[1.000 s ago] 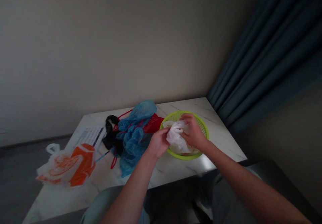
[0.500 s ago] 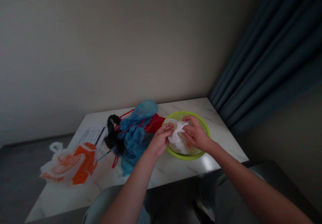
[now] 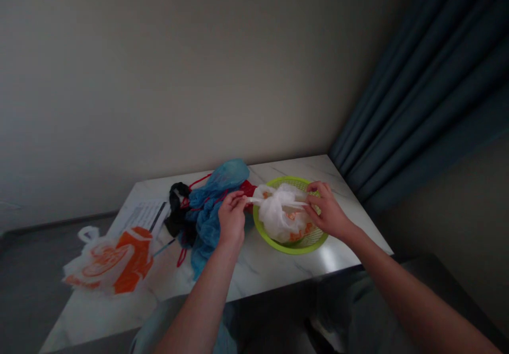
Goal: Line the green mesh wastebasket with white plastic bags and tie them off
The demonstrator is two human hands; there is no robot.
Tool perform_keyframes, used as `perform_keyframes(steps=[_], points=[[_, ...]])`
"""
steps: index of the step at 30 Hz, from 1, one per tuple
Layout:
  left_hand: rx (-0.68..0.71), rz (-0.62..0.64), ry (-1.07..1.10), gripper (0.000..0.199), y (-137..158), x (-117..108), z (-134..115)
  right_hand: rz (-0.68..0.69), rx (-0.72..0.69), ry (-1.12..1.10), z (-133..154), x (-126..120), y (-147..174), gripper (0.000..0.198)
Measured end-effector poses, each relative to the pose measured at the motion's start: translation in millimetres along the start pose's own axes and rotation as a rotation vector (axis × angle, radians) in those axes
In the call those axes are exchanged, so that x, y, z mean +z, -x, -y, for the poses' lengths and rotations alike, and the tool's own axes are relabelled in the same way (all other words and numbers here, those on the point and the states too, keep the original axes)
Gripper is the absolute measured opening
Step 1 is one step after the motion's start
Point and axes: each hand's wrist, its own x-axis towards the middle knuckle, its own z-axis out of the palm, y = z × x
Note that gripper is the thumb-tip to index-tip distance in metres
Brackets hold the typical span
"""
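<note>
The white plastic bag (image 3: 280, 224) is held between the two hands, its bulk set in the green basket (image 3: 295, 249). One drawn-out end is pinched in the fingers of the left hand (image 3: 231, 219), to the bag's left; the opposite end is gripped in the fingers of the right hand (image 3: 329, 212), to its right. A bunched knot is seen midway between them, and orange print is shown on the bag's lower side. The basket's right rim is partly covered by the right hand. The blue bag (image 3: 207, 224) is partly hidden by the left hand and forearm, with the red bag (image 3: 248, 188) tucked just beside the basket. The black bag (image 3: 178, 213) is bunched against the blue one. Farther left, a printed sheet (image 3: 137, 215) is overlapped by an orange-and-white bag (image 3: 109, 261) on the marble-patterned table (image 3: 254, 279).
</note>
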Motion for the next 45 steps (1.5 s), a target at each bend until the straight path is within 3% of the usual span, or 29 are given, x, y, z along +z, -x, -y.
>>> perform_keyframes(steps=[3, 6, 16, 20, 24, 29, 32, 35, 39, 42, 45], points=[[0.031, -0.093, -0.02, 0.021, -5, -2, 6, 0.0, 0.027, 0.028, -13, 0, 7, 0.011], [0.038, -0.092, -0.036, 0.022, -3, 1, 11, -0.066, 0.105, 0.037, -21, 2, 11, 0.012], [0.001, 0.284, 0.005, 0.034, 18, 18, -2, -0.287, 0.372, -0.326, -4, 1, 10, 0.005], [0.014, 0.304, -0.108, 0.033, 22, 20, -5, -0.331, 0.471, -0.567, 3, 6, 8, 0.011], [0.141, 0.26, -0.248, 0.025, 26, 18, -5, -0.182, 0.559, -0.759, 13, 9, 5, 0.017], [0.248, 0.123, -0.398, 0.025, 40, 17, -7, 0.069, 0.491, -0.697, 25, 10, 3, 0.04], [0.278, -0.031, -0.469, 0.026, 50, 19, -13, 0.102, 0.476, -0.691, 32, 12, 0, 0.04], [0.299, -0.088, -0.542, 0.023, 60, 21, -20, 0.087, 0.506, -0.699, 39, 16, -3, 0.034], [0.283, -0.007, -0.434, 0.023, 75, 24, -24, 0.083, 0.511, -0.688, 43, 24, -9, 0.031], [0.303, 0.139, -0.298, 0.025, 88, 25, -25, 0.133, 0.5, -0.691, 46, 28, -12, 0.028], [0.389, 0.295, -0.333, 0.038, 97, 25, -26, 0.147, 0.429, -0.549, 51, 27, -14, 0.024]])
